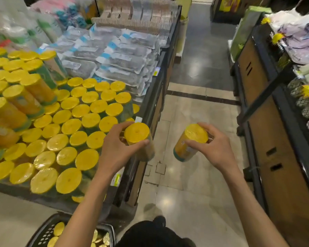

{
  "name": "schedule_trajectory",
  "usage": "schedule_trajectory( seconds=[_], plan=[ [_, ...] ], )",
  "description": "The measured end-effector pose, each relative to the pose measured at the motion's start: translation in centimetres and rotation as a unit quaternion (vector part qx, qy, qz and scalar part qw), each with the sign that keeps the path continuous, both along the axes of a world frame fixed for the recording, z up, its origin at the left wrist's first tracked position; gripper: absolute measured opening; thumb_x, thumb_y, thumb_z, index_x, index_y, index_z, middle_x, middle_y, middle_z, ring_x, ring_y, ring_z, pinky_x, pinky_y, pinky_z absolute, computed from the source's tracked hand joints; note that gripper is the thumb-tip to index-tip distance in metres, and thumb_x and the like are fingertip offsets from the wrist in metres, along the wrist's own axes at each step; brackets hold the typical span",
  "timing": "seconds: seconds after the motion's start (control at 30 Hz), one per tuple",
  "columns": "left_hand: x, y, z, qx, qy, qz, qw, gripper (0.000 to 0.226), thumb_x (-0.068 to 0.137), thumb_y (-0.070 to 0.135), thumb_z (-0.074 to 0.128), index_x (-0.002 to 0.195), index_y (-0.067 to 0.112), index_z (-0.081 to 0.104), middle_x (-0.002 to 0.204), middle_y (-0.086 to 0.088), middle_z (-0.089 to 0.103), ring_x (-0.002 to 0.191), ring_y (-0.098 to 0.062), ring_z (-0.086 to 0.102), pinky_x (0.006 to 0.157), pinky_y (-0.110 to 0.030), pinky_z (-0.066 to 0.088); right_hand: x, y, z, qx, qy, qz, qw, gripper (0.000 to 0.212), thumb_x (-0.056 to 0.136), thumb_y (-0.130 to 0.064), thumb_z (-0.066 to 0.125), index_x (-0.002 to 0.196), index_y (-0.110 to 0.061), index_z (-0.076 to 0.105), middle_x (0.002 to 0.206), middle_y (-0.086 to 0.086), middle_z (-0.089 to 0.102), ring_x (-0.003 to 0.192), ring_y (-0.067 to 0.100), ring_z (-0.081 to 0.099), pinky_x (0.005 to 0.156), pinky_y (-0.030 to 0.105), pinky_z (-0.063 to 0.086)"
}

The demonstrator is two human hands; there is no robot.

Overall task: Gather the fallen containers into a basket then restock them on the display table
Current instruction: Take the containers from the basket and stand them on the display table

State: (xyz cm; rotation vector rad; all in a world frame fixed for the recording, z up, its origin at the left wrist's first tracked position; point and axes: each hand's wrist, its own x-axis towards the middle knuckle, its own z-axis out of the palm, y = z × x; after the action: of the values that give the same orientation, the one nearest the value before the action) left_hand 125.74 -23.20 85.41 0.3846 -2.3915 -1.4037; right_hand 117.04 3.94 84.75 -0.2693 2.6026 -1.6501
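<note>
- While we stand at the corner of the display, our left hand (118, 148) grips a yellow-lidded container (137, 134) from the side. The thumb is on the near side and the fingers are curled round the far side, just under the lid.
- This container is held above the dark edge of the tabletop (154, 104), near its front right part. Its lid faces up toward us, and the body under the lid is blurred.
- Our right hand (216, 148) holds a second container (191, 139), with fingers and thumb wrapped round it just below its yellow lid.
- The second container is over the aisle floor (194, 184), well apart from the tabletop. It is tilted, with the lid up and to the right and the teal bottom band down and to the left. Its side is orange.
- The two held containers do not touch each other.
- On the tabletop many stocked containers (75, 125) stand upright in close rows, lid beside lid. At the left side a higher layer (16, 97) of the same containers rises above them.
- Behind these rows lie stacked clear packets (114, 56) with blue labels.
- At the bottom of the view a black basket (43, 234) with a perforated wall is below our left forearm. Some basket containers (59, 228) show their yellow lids inside it, but we cannot tell how many.
- Across the aisle stands another display stand (268, 131) with brown panels and a dark frame, which carries bagged goods.
</note>
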Motion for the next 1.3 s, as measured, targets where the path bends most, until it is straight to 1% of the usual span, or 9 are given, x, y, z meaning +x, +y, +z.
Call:
schedule_trajectory(
  seconds=[0.27, 0.4, 0.47, 0.63, 0.73, 0.8, 0.93, 1.13, 1.3],
  plan=[
    [-9.2, -0.2, 0.9, -0.013, 0.004, 0.058, 0.998, 0.066, 0.063, 0.044, 0.090, 0.120, 0.035, 0.060, 0.116, 0.018, 0.060, 0.100, 0.011, 0.054, 0.075, -0.008, 0.044, -11.5, -2.4, 0.9, 0.011, 0.009, 0.077, 0.997, 0.069, 0.065, -0.039, 0.089, 0.127, -0.034, 0.059, 0.117, -0.019, 0.059, 0.103, 0.001, 0.057, 0.075, 0.017, 0.051],
    [-13.0, -0.5, 1.2, -0.011, 0.007, 0.112, 0.994, 0.068, 0.062, 0.044, 0.090, 0.122, 0.034, 0.060, 0.118, 0.018, 0.059, 0.101, 0.009, 0.055, 0.076, -0.010, 0.044, -18.0, -4.4, 1.5, 0.008, 0.016, 0.139, 0.990, 0.068, 0.061, -0.045, 0.089, 0.123, -0.035, 0.062, 0.116, -0.017, 0.062, 0.102, 0.003, 0.060, 0.078, 0.025, 0.056],
    [-14.9, -0.7, 1.4, -0.013, 0.009, 0.150, 0.989, 0.066, 0.062, 0.043, 0.089, 0.121, 0.033, 0.061, 0.116, 0.020, 0.059, 0.099, 0.010, 0.055, 0.073, -0.006, 0.043, -21.6, -5.7, 1.9, 0.014, 0.022, 0.185, 0.982, 0.069, 0.061, -0.048, 0.088, 0.124, -0.035, 0.062, 0.117, -0.017, 0.063, 0.103, 0.003, 0.060, 0.080, 0.028, 0.057],
    [-18.4, -1.5, 2.6, -0.010, -0.003, 0.267, 0.964, 0.072, 0.060, 0.045, 0.090, 0.124, 0.029, 0.061, 0.119, 0.015, 0.058, 0.101, -0.004, 0.057, 0.074, -0.015, 0.044, -29.6, -10.2, 3.3, 0.039, 0.031, 0.301, 0.952, 0.072, 0.057, -0.055, 0.088, 0.122, -0.038, 0.061, 0.118, -0.020, 0.063, 0.106, 0.003, 0.061, 0.086, 0.037, 0.056],
    [-19.4, -2.1, 3.2, -0.023, -0.006, 0.328, 0.944, 0.074, 0.060, 0.045, 0.091, 0.124, 0.029, 0.060, 0.121, 0.013, 0.058, 0.099, 0.000, 0.057, 0.072, -0.014, 0.043, -33.2, -13.8, 3.8, 0.046, 0.044, 0.367, 0.928, 0.078, 0.052, -0.066, 0.082, 0.122, -0.039, 0.061, 0.115, -0.018, 0.065, 0.104, 0.005, 0.063, 0.088, 0.039, 0.055],
    [-19.7, -2.9, 3.5, -0.031, -0.019, 0.362, 0.931, 0.069, 0.063, 0.041, 0.090, 0.125, 0.029, 0.060, 0.121, 0.015, 0.056, 0.096, 0.004, 0.055, 0.070, -0.010, 0.041, -34.8, -16.5, 4.1, 0.054, 0.052, 0.402, 0.913, 0.079, 0.053, -0.062, 0.084, 0.125, -0.037, 0.061, 0.116, -0.014, 0.066, 0.103, 0.005, 0.063, 0.090, 0.036, 0.055],
    [-19.9, -5.5, 4.1, -0.058, -0.039, 0.410, 0.909, 0.067, 0.065, 0.039, 0.089, 0.124, 0.027, 0.060, 0.120, 0.013, 0.056, 0.099, -0.007, 0.055, 0.070, -0.012, 0.042, -36.6, -22.3, 5.1, 0.051, 0.060, 0.475, 0.876, 0.077, 0.062, -0.050, 0.087, 0.131, -0.029, 0.060, 0.117, -0.013, 0.065, 0.104, 0.002, 0.060, 0.086, 0.020, 0.049],
    [-20.4, -11.9, 3.9, -0.102, -0.069, 0.427, 0.896, 0.076, 0.064, 0.052, 0.085, 0.130, 0.026, 0.056, 0.125, 0.009, 0.055, 0.108, -0.010, 0.052, 0.087, -0.033, 0.049, -37.9, -31.4, 6.3, 0.060, 0.094, 0.529, 0.841, 0.076, 0.064, -0.053, 0.085, 0.131, -0.028, 0.059, 0.123, -0.010, 0.063, 0.109, 0.008, 0.059, 0.092, 0.032, 0.051],
    [-21.4, -18.4, 3.6, -0.119, -0.086, 0.421, 0.895, 0.074, 0.066, 0.052, 0.084, 0.129, 0.026, 0.055, 0.125, 0.006, 0.056, 0.111, -0.014, 0.054, 0.088, -0.036, 0.050, -38.5, -38.0, 6.8, 0.068, 0.126, 0.548, 0.824, 0.074, 0.064, -0.051, 0.086, 0.128, -0.025, 0.061, 0.125, -0.007, 0.063, 0.111, 0.010, 0.059, 0.091, 0.029, 0.050]
  ],
)
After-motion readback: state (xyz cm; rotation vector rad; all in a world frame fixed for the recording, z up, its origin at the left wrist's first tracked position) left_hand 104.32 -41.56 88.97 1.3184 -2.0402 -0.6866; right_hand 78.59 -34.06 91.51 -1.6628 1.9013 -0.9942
